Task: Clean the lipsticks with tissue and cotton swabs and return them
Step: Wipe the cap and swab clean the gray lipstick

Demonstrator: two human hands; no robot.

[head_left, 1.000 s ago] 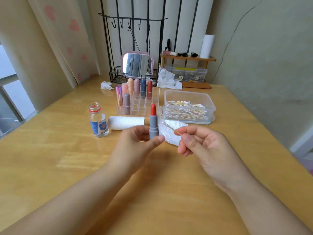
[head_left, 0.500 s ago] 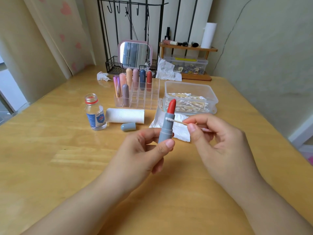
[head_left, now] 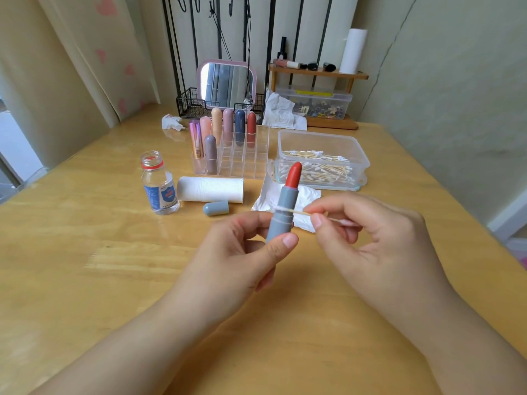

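Standing nearly upright with a slight lean to the right, the lipstick (head_left: pixel 282 212) sits in the left hand (head_left: pixel 242 252), whose thumb and fingers curl round the lower grey barrel, the thumb tip pressed on the front near the base. Its red bullet is wound out and points up and away from the person. The right hand (head_left: pixel 370 240) pinches a swab (head_left: pixel 296 211) between thumb and forefinger, the other fingers loosely curled behind. The swab lies almost level, crosswise to the barrel, its cotton tip touching the groove where the upper sleeve meets the lower case. So the two long axes meet at about a right angle, swab coming in from the right, and the wiping, I judge, depends on keeping that tip seated in the groove while the barrel is turned or the swab is drawn round it. The right hand is the working one; the left only steadies. On the table (head_left: pixel 85 280) behind lie the grey cap (head_left: pixel 216 208), just in front of a tissue roll (head_left: pixel 211 189), and a flat tissue (head_left: pixel 268 195) beside the swab box (head_left: pixel 322 158). The organiser (head_left: pixel 242 163) holding the other lipsticks stands farther back, well apart from the hands, with free compartments for the return.
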